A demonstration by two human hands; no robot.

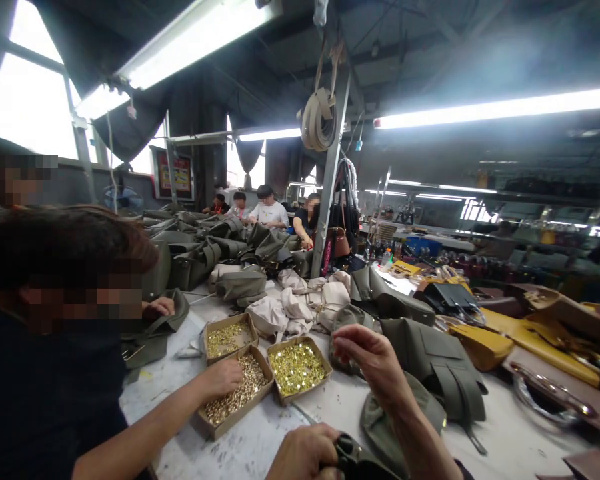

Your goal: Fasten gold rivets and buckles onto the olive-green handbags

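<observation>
At the bottom edge my left hand (305, 453) is closed around a dark leather piece (353, 457), cut off by the frame. My right hand (373, 357) is raised above the table, its thumb and fingers drawn together; anything tiny between them cannot be made out. Left of it stands a cardboard box of shiny gold metal studs (300, 368). Beside that is a box of rose-gold studs (237, 397), into which a co-worker's hand (223, 378) reaches. Behind my right hand lie an olive bag (433, 360) and a rounded olive piece (415, 417).
A third box of small gold parts (227, 339) sits behind. A co-worker (50, 347) bends close on the left. Beige bags (300, 303) and piled olive bags (205, 247) cover the far table. Mustard bags (480, 343) lie right, near a metal post (330, 180).
</observation>
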